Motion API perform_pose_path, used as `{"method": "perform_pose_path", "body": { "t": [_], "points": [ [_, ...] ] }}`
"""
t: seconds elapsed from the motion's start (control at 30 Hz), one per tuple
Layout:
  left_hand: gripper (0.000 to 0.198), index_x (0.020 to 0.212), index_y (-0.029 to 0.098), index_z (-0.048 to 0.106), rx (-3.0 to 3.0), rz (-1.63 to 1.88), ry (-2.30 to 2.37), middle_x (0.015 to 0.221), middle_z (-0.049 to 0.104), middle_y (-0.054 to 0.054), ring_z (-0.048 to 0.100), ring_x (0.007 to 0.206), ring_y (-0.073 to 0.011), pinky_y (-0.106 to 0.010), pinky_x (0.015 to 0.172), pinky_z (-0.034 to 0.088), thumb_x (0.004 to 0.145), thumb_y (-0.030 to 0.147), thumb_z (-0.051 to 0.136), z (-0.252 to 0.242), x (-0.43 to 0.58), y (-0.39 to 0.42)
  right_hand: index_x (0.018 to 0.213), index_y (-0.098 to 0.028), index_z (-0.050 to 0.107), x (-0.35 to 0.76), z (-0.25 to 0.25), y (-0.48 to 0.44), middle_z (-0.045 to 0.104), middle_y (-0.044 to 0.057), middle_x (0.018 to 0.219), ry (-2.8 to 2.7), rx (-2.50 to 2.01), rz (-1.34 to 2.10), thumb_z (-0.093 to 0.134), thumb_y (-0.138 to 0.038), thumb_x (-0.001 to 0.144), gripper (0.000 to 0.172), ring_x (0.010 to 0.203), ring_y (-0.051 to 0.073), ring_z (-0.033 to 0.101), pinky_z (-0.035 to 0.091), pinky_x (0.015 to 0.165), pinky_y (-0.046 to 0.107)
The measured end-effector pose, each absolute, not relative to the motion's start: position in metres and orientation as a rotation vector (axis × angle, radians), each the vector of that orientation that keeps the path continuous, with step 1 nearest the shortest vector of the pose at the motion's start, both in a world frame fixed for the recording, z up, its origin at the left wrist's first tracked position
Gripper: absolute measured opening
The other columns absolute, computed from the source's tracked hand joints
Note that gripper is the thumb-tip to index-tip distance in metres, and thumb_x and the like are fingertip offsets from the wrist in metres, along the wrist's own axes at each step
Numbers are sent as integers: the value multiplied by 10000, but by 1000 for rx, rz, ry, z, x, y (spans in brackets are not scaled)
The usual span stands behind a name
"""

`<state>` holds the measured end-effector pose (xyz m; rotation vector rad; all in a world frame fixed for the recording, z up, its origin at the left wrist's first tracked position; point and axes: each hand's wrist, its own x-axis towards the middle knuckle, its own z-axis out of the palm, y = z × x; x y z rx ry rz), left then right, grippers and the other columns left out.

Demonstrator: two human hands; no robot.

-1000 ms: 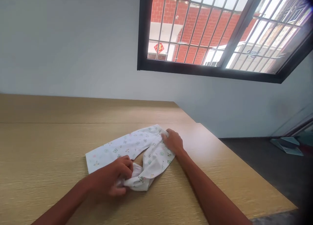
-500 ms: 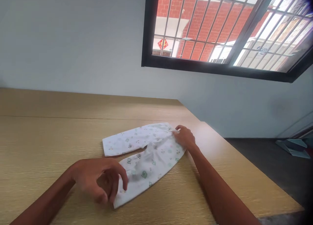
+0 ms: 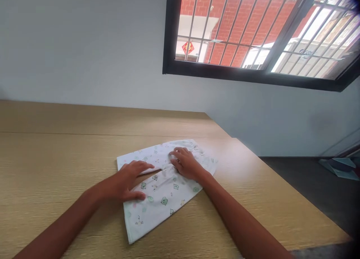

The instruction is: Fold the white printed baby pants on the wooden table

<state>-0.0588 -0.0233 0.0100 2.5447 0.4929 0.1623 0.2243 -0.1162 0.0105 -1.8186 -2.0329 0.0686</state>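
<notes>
Baby trousers [image 3: 160, 191] near the bench's [image 3: 56, 157] right edge: soft, light, limp. Both hands [image 3: 128, 180] [image 3: 187, 163] flat, fingers spread; best gripped at waistband or cuffs.

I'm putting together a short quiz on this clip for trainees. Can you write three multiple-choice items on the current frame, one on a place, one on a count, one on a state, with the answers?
1. Where do the small printed trousers lie?
A. on the wooden table
B. on the floor
C. on the window sill

2. How many hands rest on the trousers?
A. none
B. one
C. two

3. How do the trouser legs lie?
A. rolled into a ball
B. spread flat and apart in a V
C. hanging over the table edge

Answers:
1 A, the white cloth lies flat on the light wood top, away from its edges.
2 C, the left hand presses near the crotch between the legs, and the right hand lies at the waist end, both with fingers laid out flat.
3 B, one leg points left, the other toward the camera, with bare table between them.
</notes>
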Motion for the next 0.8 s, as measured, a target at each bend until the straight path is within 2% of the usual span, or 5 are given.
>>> {"method": "perform_pose_path", "body": {
  "t": [0.13, 0.33, 0.53, 0.67, 0.8],
  "points": [
    [723, 1479, 294, 378, 2495, 153, 674, 1533, 392, -74, 395, 1380, -318, -451, 1129, 355, 847, 546, 623, 12, -93, 16, 1095, -210, 642, 241, 19, -121, 618, 92, 1205, -2007, -1868, 116, 444, -263, 1009, 223, 1167, 259, 514, 420, 998, 436],
    [618, 1442, 181, 441, 2508, 151, 1059, 1475, 467, -93, 448, 1329, -308, -463, 1095, 370, 829, 258, 413, 16, -118, 39, 1179, -190, 632, 258, 30, -131, 613, 113, 1218, -2000, -1898, 191, 638, -339, 909, 309, 1110, 258, 573, 475, 945, 399],
    [462, 1267, 251, 587, 2500, 309, 944, 1332, 580, -77, 558, 1160, -295, -393, 948, 455, 903, 514, 480, 19, -93, 23, 1089, -209, 650, 254, 32, -130, 630, 88, 1150, -2009, -1900, 194, 657, -257, 877, 218, 1120, 264, 555, 459, 939, 408],
    [298, 1034, 229, 661, 2558, 361, 934, 1043, 666, -69, 588, 927, -263, -388, 849, 432, 874, 428, 506, 16, -86, 20, 987, -215, 641, 253, 33, -129, 642, 61, 1043, -2021, -1879, 203, 610, -207, 885, 106, 1021, 240, 572, 452, 858, 358],
    [243, 880, 226, 612, 2534, 394, 934, 856, 630, -25, 533, 795, -227, -383, 835, 387, 902, 391, 436, 17, -84, 18, 872, -217, 596, 253, 32, -128, 625, 23, 873, -2001, -1843, 224, 563, -197, 895, 46, 827, 204, 560, 419, 759, 324]
  ]
}}
